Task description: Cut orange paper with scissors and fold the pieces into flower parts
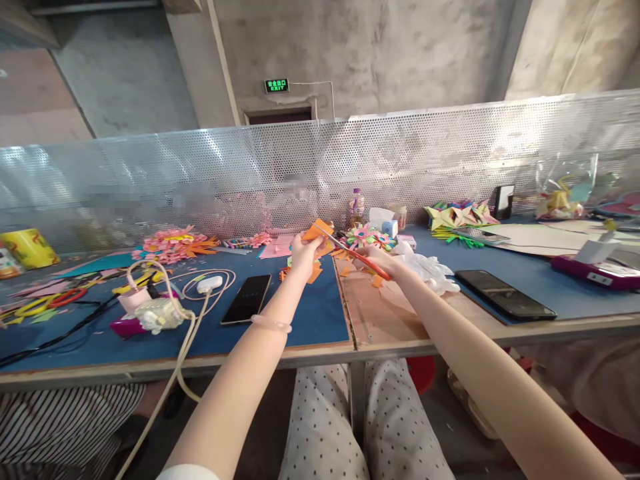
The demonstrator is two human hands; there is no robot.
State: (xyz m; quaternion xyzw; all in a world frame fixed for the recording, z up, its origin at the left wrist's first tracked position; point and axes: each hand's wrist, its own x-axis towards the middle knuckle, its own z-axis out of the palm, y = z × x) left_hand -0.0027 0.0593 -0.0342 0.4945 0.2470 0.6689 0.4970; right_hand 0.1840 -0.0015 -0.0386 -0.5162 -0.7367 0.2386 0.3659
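Observation:
Orange paper (316, 230) is pinched in my left hand (304, 253), held up above the table. My right hand (383, 259) grips red-handled scissors (367, 261), whose blades point left and reach the paper's edge. Whether the blades are parted is too small to tell. Beneath my hands lie orange paper scraps (314, 272). Just behind them is a cluster of pink and green paper flowers (361, 236), and a pink paper sheet (278, 247) lies to the left.
A black phone (246, 300) lies left of my hands, and another phone (505, 295) lies right. A charger with cables (155, 312) sits at the left. Crumpled white plastic (430, 270) is beside my right wrist. A perforated metal screen (240, 173) stands behind the table.

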